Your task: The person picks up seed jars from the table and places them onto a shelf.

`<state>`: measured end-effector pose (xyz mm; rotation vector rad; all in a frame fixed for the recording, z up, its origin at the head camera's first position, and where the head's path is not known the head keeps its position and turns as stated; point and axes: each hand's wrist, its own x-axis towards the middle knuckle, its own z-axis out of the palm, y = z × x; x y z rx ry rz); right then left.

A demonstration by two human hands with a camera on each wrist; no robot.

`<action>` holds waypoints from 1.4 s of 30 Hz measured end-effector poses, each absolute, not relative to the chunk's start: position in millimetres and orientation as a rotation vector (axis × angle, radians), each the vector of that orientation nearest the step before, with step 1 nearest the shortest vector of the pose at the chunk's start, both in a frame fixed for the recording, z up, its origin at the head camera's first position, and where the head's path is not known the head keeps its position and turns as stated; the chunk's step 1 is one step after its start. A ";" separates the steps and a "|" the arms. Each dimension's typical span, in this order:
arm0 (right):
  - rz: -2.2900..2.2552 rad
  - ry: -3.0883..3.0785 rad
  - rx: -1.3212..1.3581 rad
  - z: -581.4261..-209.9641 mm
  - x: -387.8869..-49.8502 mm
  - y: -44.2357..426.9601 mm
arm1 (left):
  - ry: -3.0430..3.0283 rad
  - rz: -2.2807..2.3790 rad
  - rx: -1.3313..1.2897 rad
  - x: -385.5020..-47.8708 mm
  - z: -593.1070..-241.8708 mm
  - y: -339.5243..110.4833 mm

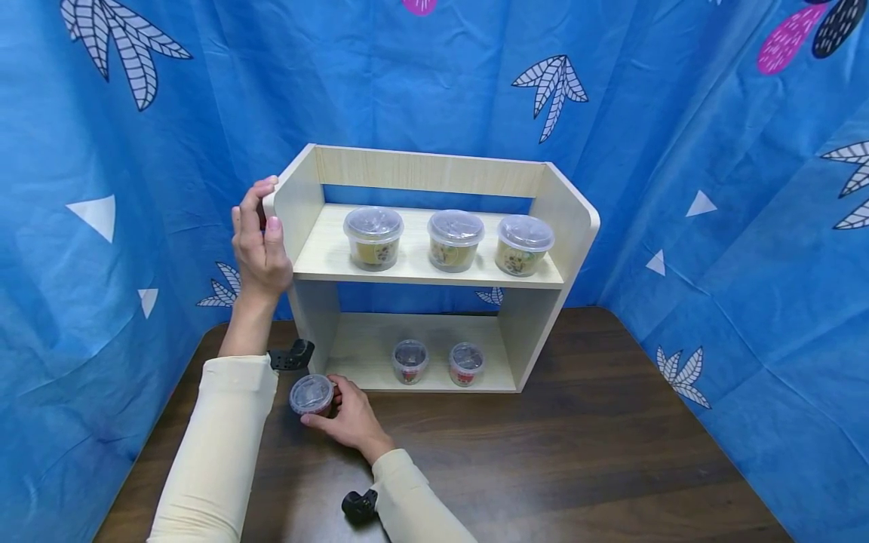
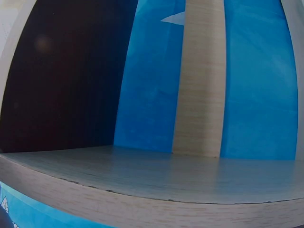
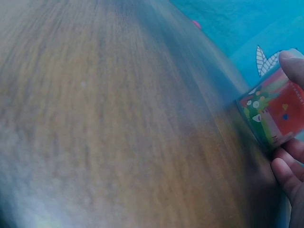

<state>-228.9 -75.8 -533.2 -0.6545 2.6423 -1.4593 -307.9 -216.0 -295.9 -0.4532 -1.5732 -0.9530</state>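
My left hand [image 1: 260, 253] holds the left side panel of a pale wooden two-tier shelf [image 1: 434, 275] near its front upper corner, thumb by the front edge. That hand is out of sight in the left wrist view, which shows pale boards of the shelf [image 2: 199, 180]. Low at the shelf's left front corner, my right hand [image 1: 353, 418] pinches a small clear lidded cup [image 1: 311, 394] between thumb and fingers. In the right wrist view, this cup [image 3: 275, 109] has a red and green printed side and looks tilted; fingers [image 3: 287, 173] lie against it.
Three larger lidded tubs [image 1: 373, 237] [image 1: 455, 240] [image 1: 524, 245] with yellowish prints line the upper board. Two small lidded cups [image 1: 409, 361] [image 1: 466, 364] stand on the lower board. Beneath is a dark wooden table [image 1: 611, 452]; a blue patterned curtain [image 1: 434, 90] hangs behind.
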 end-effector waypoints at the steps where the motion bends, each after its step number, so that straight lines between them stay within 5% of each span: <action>1: -1.460 2.643 -0.655 -533.3 -229.0 -75.9 | -1.573 -0.953 -0.453 -307.8 -295.9 -216.0; 42: -1.552 2.642 -0.686 -531.3 -230.7 -63.9 | -1.580 -0.967 -0.428 -309.0 -297.1 -215.3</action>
